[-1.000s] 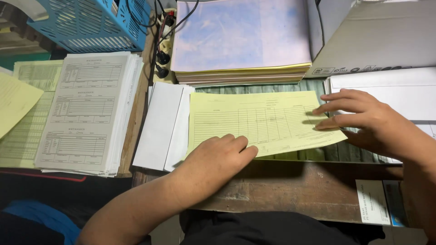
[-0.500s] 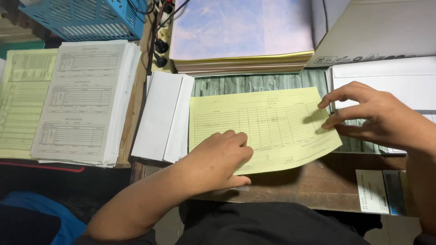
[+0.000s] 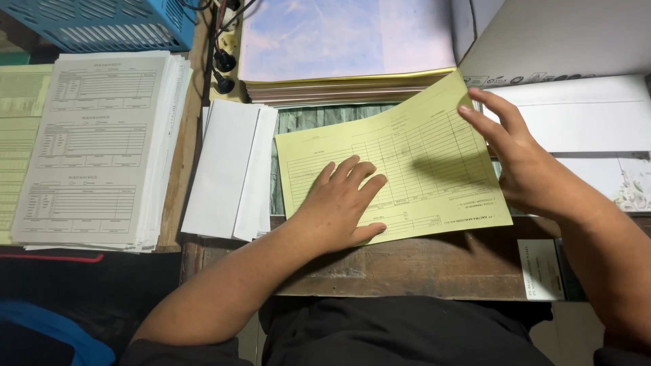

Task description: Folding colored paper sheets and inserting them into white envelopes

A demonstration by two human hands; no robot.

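Observation:
A yellow printed form sheet lies tilted on the wooden desk in front of me. My left hand rests flat on the sheet's lower left part, fingers spread. My right hand is at the sheet's right edge, fingertips touching its upper right corner, which is lifted off the desk. Neither hand grips anything else.
Folded white papers lie just left of the sheet. A thick pile of white forms sits further left, yellow-green forms beside it. Behind are a paper stack with a bluish top sheet, a blue plastic basket, plugs, and white envelopes at right.
The yellow sheet has turned counter-clockwise, its right side raised. My right hand moved up along its right edge. My left hand slid further onto the sheet and flattened.

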